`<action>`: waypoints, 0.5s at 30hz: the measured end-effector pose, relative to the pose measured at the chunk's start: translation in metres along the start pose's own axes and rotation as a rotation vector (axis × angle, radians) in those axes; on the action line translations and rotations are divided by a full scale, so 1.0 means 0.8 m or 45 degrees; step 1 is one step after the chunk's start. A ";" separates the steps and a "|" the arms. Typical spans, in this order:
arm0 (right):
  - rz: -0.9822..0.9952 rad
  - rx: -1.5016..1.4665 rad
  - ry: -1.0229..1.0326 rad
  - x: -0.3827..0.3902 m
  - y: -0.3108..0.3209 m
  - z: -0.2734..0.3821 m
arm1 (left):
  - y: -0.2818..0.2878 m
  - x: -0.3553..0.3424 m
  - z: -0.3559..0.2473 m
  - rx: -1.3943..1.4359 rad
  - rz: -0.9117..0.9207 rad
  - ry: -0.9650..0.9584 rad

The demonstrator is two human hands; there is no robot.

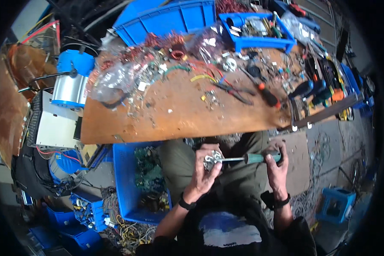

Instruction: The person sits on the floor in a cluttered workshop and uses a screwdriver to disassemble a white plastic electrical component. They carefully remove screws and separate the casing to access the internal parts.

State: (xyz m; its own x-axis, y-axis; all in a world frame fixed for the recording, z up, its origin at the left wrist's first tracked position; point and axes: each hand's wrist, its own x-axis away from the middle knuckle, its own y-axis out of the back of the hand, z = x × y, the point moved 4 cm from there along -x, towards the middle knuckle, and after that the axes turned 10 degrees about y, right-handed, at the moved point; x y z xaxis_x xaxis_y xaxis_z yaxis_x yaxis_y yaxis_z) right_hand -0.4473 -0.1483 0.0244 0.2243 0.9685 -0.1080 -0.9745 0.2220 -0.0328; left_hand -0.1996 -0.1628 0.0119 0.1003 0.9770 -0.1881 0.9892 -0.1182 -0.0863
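Observation:
Over my lap, my left hand (206,170) is closed around a small round metal part (212,159) with pale raised shapes on its face. My right hand (277,161) grips the green handle of a screwdriver (254,158). Its shaft runs leftward and the tip meets the metal part, or lies right against it; I cannot tell whether it sits in a screw. Both hands are below the near edge of the wooden table (179,115).
Pliers (237,91) and a red-and-black screwdriver (269,94) lie on the table among wire scraps. Behind stand a blue bin (170,21) and a blue tray (260,40) of parts. A blue crate (126,187) with green circuit boards is left of my legs. Cables litter the floor.

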 end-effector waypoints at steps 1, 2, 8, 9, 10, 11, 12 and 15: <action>0.004 -0.092 0.114 -0.001 -0.008 0.011 | 0.001 -0.003 0.001 -0.033 0.023 -0.094; 0.025 -0.087 0.117 0.000 -0.006 0.010 | 0.000 0.000 0.001 -0.023 0.029 -0.111; 0.051 -0.049 -0.085 0.009 0.011 -0.015 | -0.003 -0.004 0.001 -0.053 0.003 -0.109; 0.070 -0.100 0.026 0.006 0.001 -0.005 | -0.003 -0.003 0.002 -0.052 0.005 -0.114; 0.085 -0.149 0.134 0.000 -0.012 0.009 | -0.002 -0.003 0.002 -0.072 0.002 -0.121; 0.100 -0.197 0.242 -0.002 -0.017 0.018 | -0.001 -0.003 0.003 -0.091 -0.001 -0.128; 0.089 -0.199 0.124 0.003 -0.005 0.001 | 0.000 -0.004 0.003 -0.109 0.000 -0.139; 0.122 -0.190 -0.205 0.004 0.011 -0.023 | 0.000 -0.003 0.005 -0.125 0.018 -0.134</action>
State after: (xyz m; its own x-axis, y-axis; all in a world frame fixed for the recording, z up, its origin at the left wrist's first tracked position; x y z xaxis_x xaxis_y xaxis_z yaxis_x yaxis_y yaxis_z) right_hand -0.4546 -0.1455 0.0053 0.1148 0.9925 0.0420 -0.9767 0.1205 -0.1775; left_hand -0.2005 -0.1658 0.0083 0.1073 0.9508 -0.2907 0.9940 -0.1084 0.0121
